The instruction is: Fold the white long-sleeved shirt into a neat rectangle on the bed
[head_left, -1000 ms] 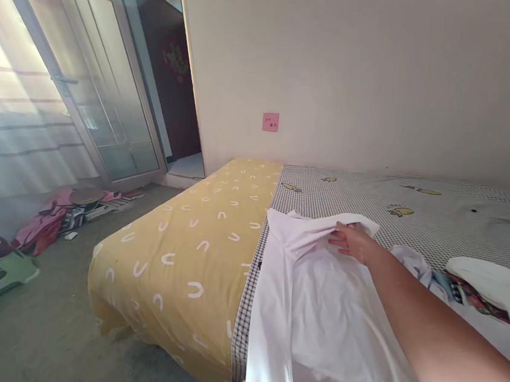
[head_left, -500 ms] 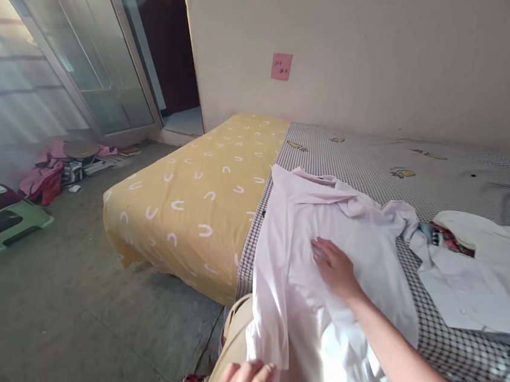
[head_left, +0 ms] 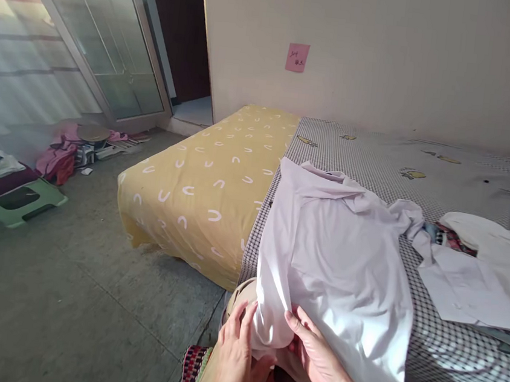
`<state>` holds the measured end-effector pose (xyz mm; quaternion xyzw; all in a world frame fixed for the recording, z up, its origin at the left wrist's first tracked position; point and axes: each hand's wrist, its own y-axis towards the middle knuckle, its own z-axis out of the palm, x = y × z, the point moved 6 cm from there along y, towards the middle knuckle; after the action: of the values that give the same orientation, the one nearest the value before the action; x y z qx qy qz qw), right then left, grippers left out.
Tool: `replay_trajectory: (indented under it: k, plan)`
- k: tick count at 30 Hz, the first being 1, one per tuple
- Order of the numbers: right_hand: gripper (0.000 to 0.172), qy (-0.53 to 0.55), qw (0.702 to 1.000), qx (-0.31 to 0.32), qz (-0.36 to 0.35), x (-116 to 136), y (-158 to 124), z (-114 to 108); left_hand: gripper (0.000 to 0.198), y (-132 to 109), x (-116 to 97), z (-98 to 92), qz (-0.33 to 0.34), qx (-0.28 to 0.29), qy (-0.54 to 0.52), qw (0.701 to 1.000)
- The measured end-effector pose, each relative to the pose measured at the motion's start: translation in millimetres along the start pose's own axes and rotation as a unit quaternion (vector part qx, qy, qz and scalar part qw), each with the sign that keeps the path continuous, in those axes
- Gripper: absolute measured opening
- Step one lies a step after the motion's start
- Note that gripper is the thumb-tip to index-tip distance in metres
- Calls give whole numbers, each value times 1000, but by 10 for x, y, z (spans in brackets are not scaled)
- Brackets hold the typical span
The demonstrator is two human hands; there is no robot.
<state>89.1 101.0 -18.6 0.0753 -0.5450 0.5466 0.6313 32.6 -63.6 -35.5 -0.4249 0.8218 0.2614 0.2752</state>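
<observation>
A white long-sleeved shirt (head_left: 345, 243) lies spread on the checked bed cover, its collar end away from me and one sleeve folded down along its left side. My right hand (head_left: 317, 355) is closed at the lower end of that sleeve, thumb on top and the other fingers partly hidden beneath the cloth. My left hand (head_left: 236, 350) is beside the sleeve's left edge, with fingers apart and fingertips near or touching the cloth; I see no firm hold there. Sunlight falls on the shirt's lower part.
Right of the shirt lie folded white clothes (head_left: 477, 287) on the checked cover (head_left: 434, 349). A yellow patterned cover (head_left: 204, 192) drapes the bed's left part. On the floor at left stand a green stool (head_left: 20, 206) with cloth and a pink pile (head_left: 61, 152).
My right hand has come from the shirt's middle down to the sleeve end. My left hand has moved up beside the sleeve. The sleeve end is now bunched, and the view has shifted slightly.
</observation>
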Motion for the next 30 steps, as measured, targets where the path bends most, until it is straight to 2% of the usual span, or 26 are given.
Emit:
replay_trajectory:
  k: [3, 7, 9, 13, 15, 17, 20, 23, 25, 28, 30]
  plan:
    - [50, -13, 1000, 23, 2, 180, -53, 118, 90, -6, -64, 39, -14, 24, 19, 999]
    - [57, 54, 998, 41, 17, 385, -215, 272, 71, 3, -84, 0, -47, -39, 14, 998]
    - [58, 76, 996, 41, 25, 438, -278, 295, 65, -2, -114, -32, -42, -73, 15, 996]
    - [52, 93, 995, -6, 29, 500, -322, 200, 74, 1, -266, -108, 2, -103, 15, 995]
    - [45, 104, 993, -36, 41, 512, -326, 129, 83, 41, -374, -145, 18, -102, 8, 995]
    - [40, 109, 992, -43, 51, 529, -330, 87, 84, 120, -515, -170, 43, -92, 2, 995]
    - [36, 96, 994, -22, 39, 588, -340, 73, 67, 270, -767, -133, 101, -41, -14, 994]
    - [37, 78, 996, -13, 33, 620, -350, 64, 30, 356, -925, -56, 121, 8, -51, 991]
    - [39, 68, 997, -16, 41, 607, -350, 47, 19, 351, -937, -90, 113, -25, -47, 992]
    - [41, 57, 997, -24, 39, 566, -339, 12, 23, 277, -840, -281, 82, -130, -7, 988]
    - [41, 51, 998, -16, 33, 527, -341, 24, 24, 221, -741, -425, 53, -176, 15, 983]
